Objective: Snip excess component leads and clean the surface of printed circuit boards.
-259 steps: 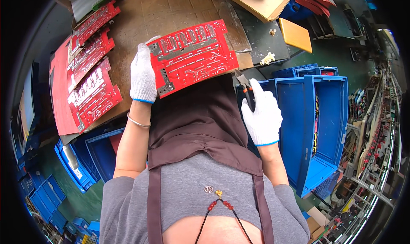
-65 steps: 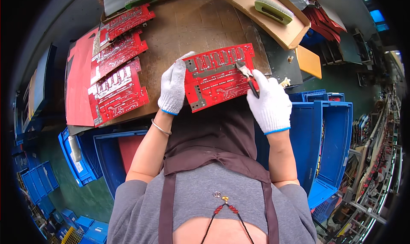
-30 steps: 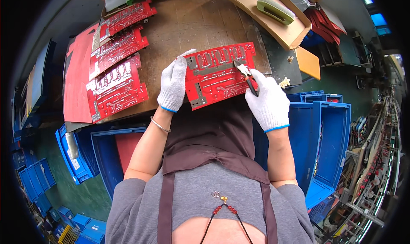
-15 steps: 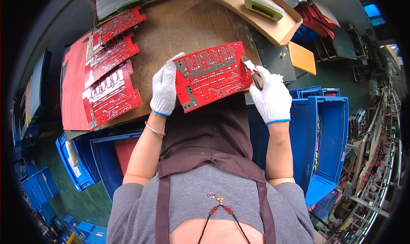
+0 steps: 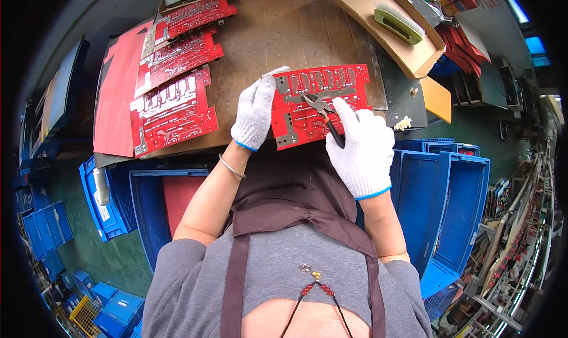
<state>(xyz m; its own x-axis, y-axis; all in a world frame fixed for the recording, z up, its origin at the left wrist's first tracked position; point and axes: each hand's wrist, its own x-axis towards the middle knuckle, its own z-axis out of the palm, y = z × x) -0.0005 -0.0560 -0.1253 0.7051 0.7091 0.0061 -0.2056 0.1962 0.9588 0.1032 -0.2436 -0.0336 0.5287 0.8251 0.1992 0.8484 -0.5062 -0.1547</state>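
My left hand, in a white knit glove with a blue cuff, is closed on the left edge of a red circuit board. The board is held face-on near the table's front edge, its rows of solder pads showing. In my gloved right hand is a pair of side cutters with black and orange handles. Their jaws lie over the middle of the board, pointing up and left; whether they touch it I cannot tell. The right fingers partly hide the handles and the board's lower right corner.
Three similar red boards overlap at the left of the brown tabletop, beside a red sheet. A green brush rests in a cardboard tray at back right. Blue crates stand below the table on both sides.
The cutters have moved from the board's right edge in over its middle, and more of their handles shows. The board is now less tilted. The whole view has shifted slightly.
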